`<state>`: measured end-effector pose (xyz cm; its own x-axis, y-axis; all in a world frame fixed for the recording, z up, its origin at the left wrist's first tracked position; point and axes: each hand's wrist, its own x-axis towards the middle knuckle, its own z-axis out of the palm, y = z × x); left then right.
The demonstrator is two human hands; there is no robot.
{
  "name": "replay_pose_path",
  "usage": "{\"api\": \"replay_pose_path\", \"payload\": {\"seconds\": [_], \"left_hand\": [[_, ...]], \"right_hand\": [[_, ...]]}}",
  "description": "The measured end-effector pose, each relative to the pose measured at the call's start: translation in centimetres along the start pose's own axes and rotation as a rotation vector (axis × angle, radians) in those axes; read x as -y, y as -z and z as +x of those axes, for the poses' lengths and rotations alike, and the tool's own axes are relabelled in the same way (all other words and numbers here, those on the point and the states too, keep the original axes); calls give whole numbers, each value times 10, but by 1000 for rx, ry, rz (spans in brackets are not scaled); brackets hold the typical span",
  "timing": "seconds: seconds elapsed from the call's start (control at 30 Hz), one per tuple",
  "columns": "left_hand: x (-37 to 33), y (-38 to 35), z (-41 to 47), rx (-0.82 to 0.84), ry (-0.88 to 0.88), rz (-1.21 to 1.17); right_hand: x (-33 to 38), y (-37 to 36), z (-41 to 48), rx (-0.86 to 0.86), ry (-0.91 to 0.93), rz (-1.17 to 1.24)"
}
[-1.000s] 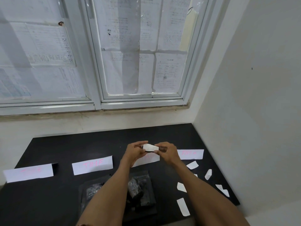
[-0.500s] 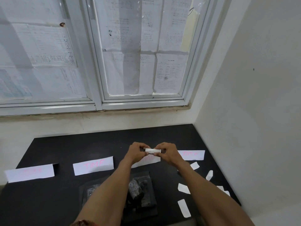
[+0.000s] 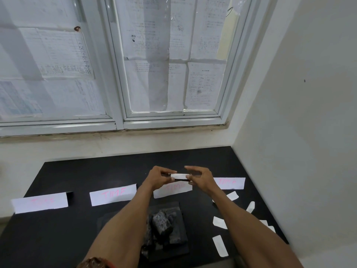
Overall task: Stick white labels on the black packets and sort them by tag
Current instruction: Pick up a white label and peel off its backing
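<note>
Above the black table (image 3: 77, 233), my left hand (image 3: 158, 177) and my right hand (image 3: 201, 177) pinch the two ends of a small black packet (image 3: 181, 179) with a white label (image 3: 180, 176) lying along its top. A heap of black packets (image 3: 164, 227) rests on a black tray between my forearms. Four white tags with pink writing stand in a row: far left tag (image 3: 39, 203), second tag (image 3: 113, 194), third tag (image 3: 172, 189) partly under my hands, right tag (image 3: 229, 183). One black packet (image 3: 70, 196) sits beside the far left tag.
Several loose white labels (image 3: 219, 222) lie scattered on the table's right side. A white wall (image 3: 299, 132) borders the table on the right. Behind the table is a window (image 3: 154, 64) covered with paper sheets.
The labelled packet has stayed held between both hands, which shifted slightly right and farther from me. The right fingers have spread a little over the label.
</note>
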<state>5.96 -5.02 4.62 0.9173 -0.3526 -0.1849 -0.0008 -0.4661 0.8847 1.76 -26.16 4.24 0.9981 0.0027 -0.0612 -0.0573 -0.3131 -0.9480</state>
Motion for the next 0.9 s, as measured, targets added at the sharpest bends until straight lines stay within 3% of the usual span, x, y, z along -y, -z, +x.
{"api": "replay_pose_path", "payload": {"seconds": [0.9], "left_hand": [[36, 10, -12, -164, 177, -88]], "right_hand": [[-7, -44, -1, 35, -60, -237]]}}
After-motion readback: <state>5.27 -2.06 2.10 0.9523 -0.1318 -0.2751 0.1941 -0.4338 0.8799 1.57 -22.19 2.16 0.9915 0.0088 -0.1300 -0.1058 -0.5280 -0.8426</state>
